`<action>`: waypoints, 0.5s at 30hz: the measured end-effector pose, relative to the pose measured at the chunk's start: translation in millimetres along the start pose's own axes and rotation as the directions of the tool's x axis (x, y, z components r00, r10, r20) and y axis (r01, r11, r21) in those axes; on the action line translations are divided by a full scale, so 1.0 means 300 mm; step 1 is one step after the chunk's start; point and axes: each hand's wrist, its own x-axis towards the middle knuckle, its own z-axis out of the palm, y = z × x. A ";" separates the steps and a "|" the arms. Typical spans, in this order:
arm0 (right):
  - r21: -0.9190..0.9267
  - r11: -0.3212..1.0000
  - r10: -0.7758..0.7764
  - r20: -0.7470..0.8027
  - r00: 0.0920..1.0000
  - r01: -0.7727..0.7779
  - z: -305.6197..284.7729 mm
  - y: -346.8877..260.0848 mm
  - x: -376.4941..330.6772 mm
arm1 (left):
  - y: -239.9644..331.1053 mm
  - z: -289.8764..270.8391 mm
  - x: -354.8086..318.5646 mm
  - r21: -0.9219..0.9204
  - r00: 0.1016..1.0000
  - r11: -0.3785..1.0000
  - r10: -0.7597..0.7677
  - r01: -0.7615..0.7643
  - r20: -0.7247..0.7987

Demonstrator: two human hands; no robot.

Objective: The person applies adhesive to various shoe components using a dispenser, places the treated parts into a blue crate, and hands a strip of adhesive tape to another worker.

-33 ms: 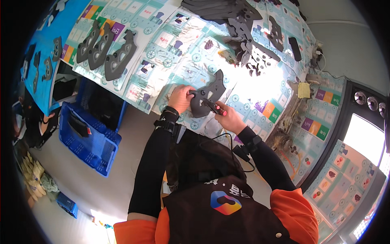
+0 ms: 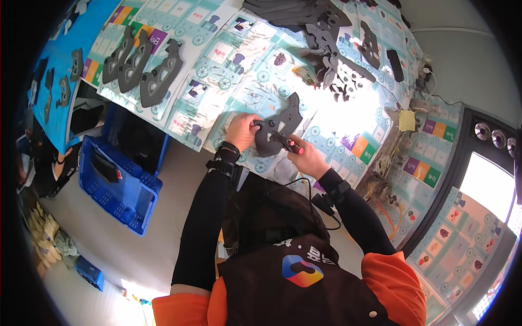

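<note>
On the patterned table in front of me lies a dark grey curved moulded part [image 2: 289, 117] with cut-out openings. My left hand [image 2: 242, 132] pinches its left edge between thumb and fingers. In my right hand [image 2: 309, 160] is a pair of cutting pliers [image 2: 292, 145] with red-tipped handles. Their jaws point up and left and meet the part near its middle; the exact spot of contact is too small to make out. Small dark scraps and trimmings litter the tabletop beyond.
Several similar grey parts [image 2: 162, 76] lie to the left, and a larger heap [image 2: 296, 13] sits at the far side. Small black pieces [image 2: 345, 86] are scattered in bright light. Below the table's left edge stands a blue crate [image 2: 117, 185]. A black cable [image 2: 310, 187] hangs near my waist.
</note>
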 end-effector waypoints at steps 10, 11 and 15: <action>0.034 0.998 0.046 0.020 0.999 -0.047 0.007 -0.011 0.007 | -0.014 0.003 0.001 -0.005 1.000 1.000 -0.025 0.025 0.007; 0.034 0.998 0.046 0.021 0.999 -0.047 0.007 -0.014 0.007 | -0.016 0.004 0.001 0.010 1.000 1.000 0.001 -0.001 -0.009; -0.004 1.000 0.008 0.028 1.000 -0.008 0.006 -0.016 -0.003 | -0.020 0.012 0.003 0.042 0.999 0.998 0.046 -0.045 -0.022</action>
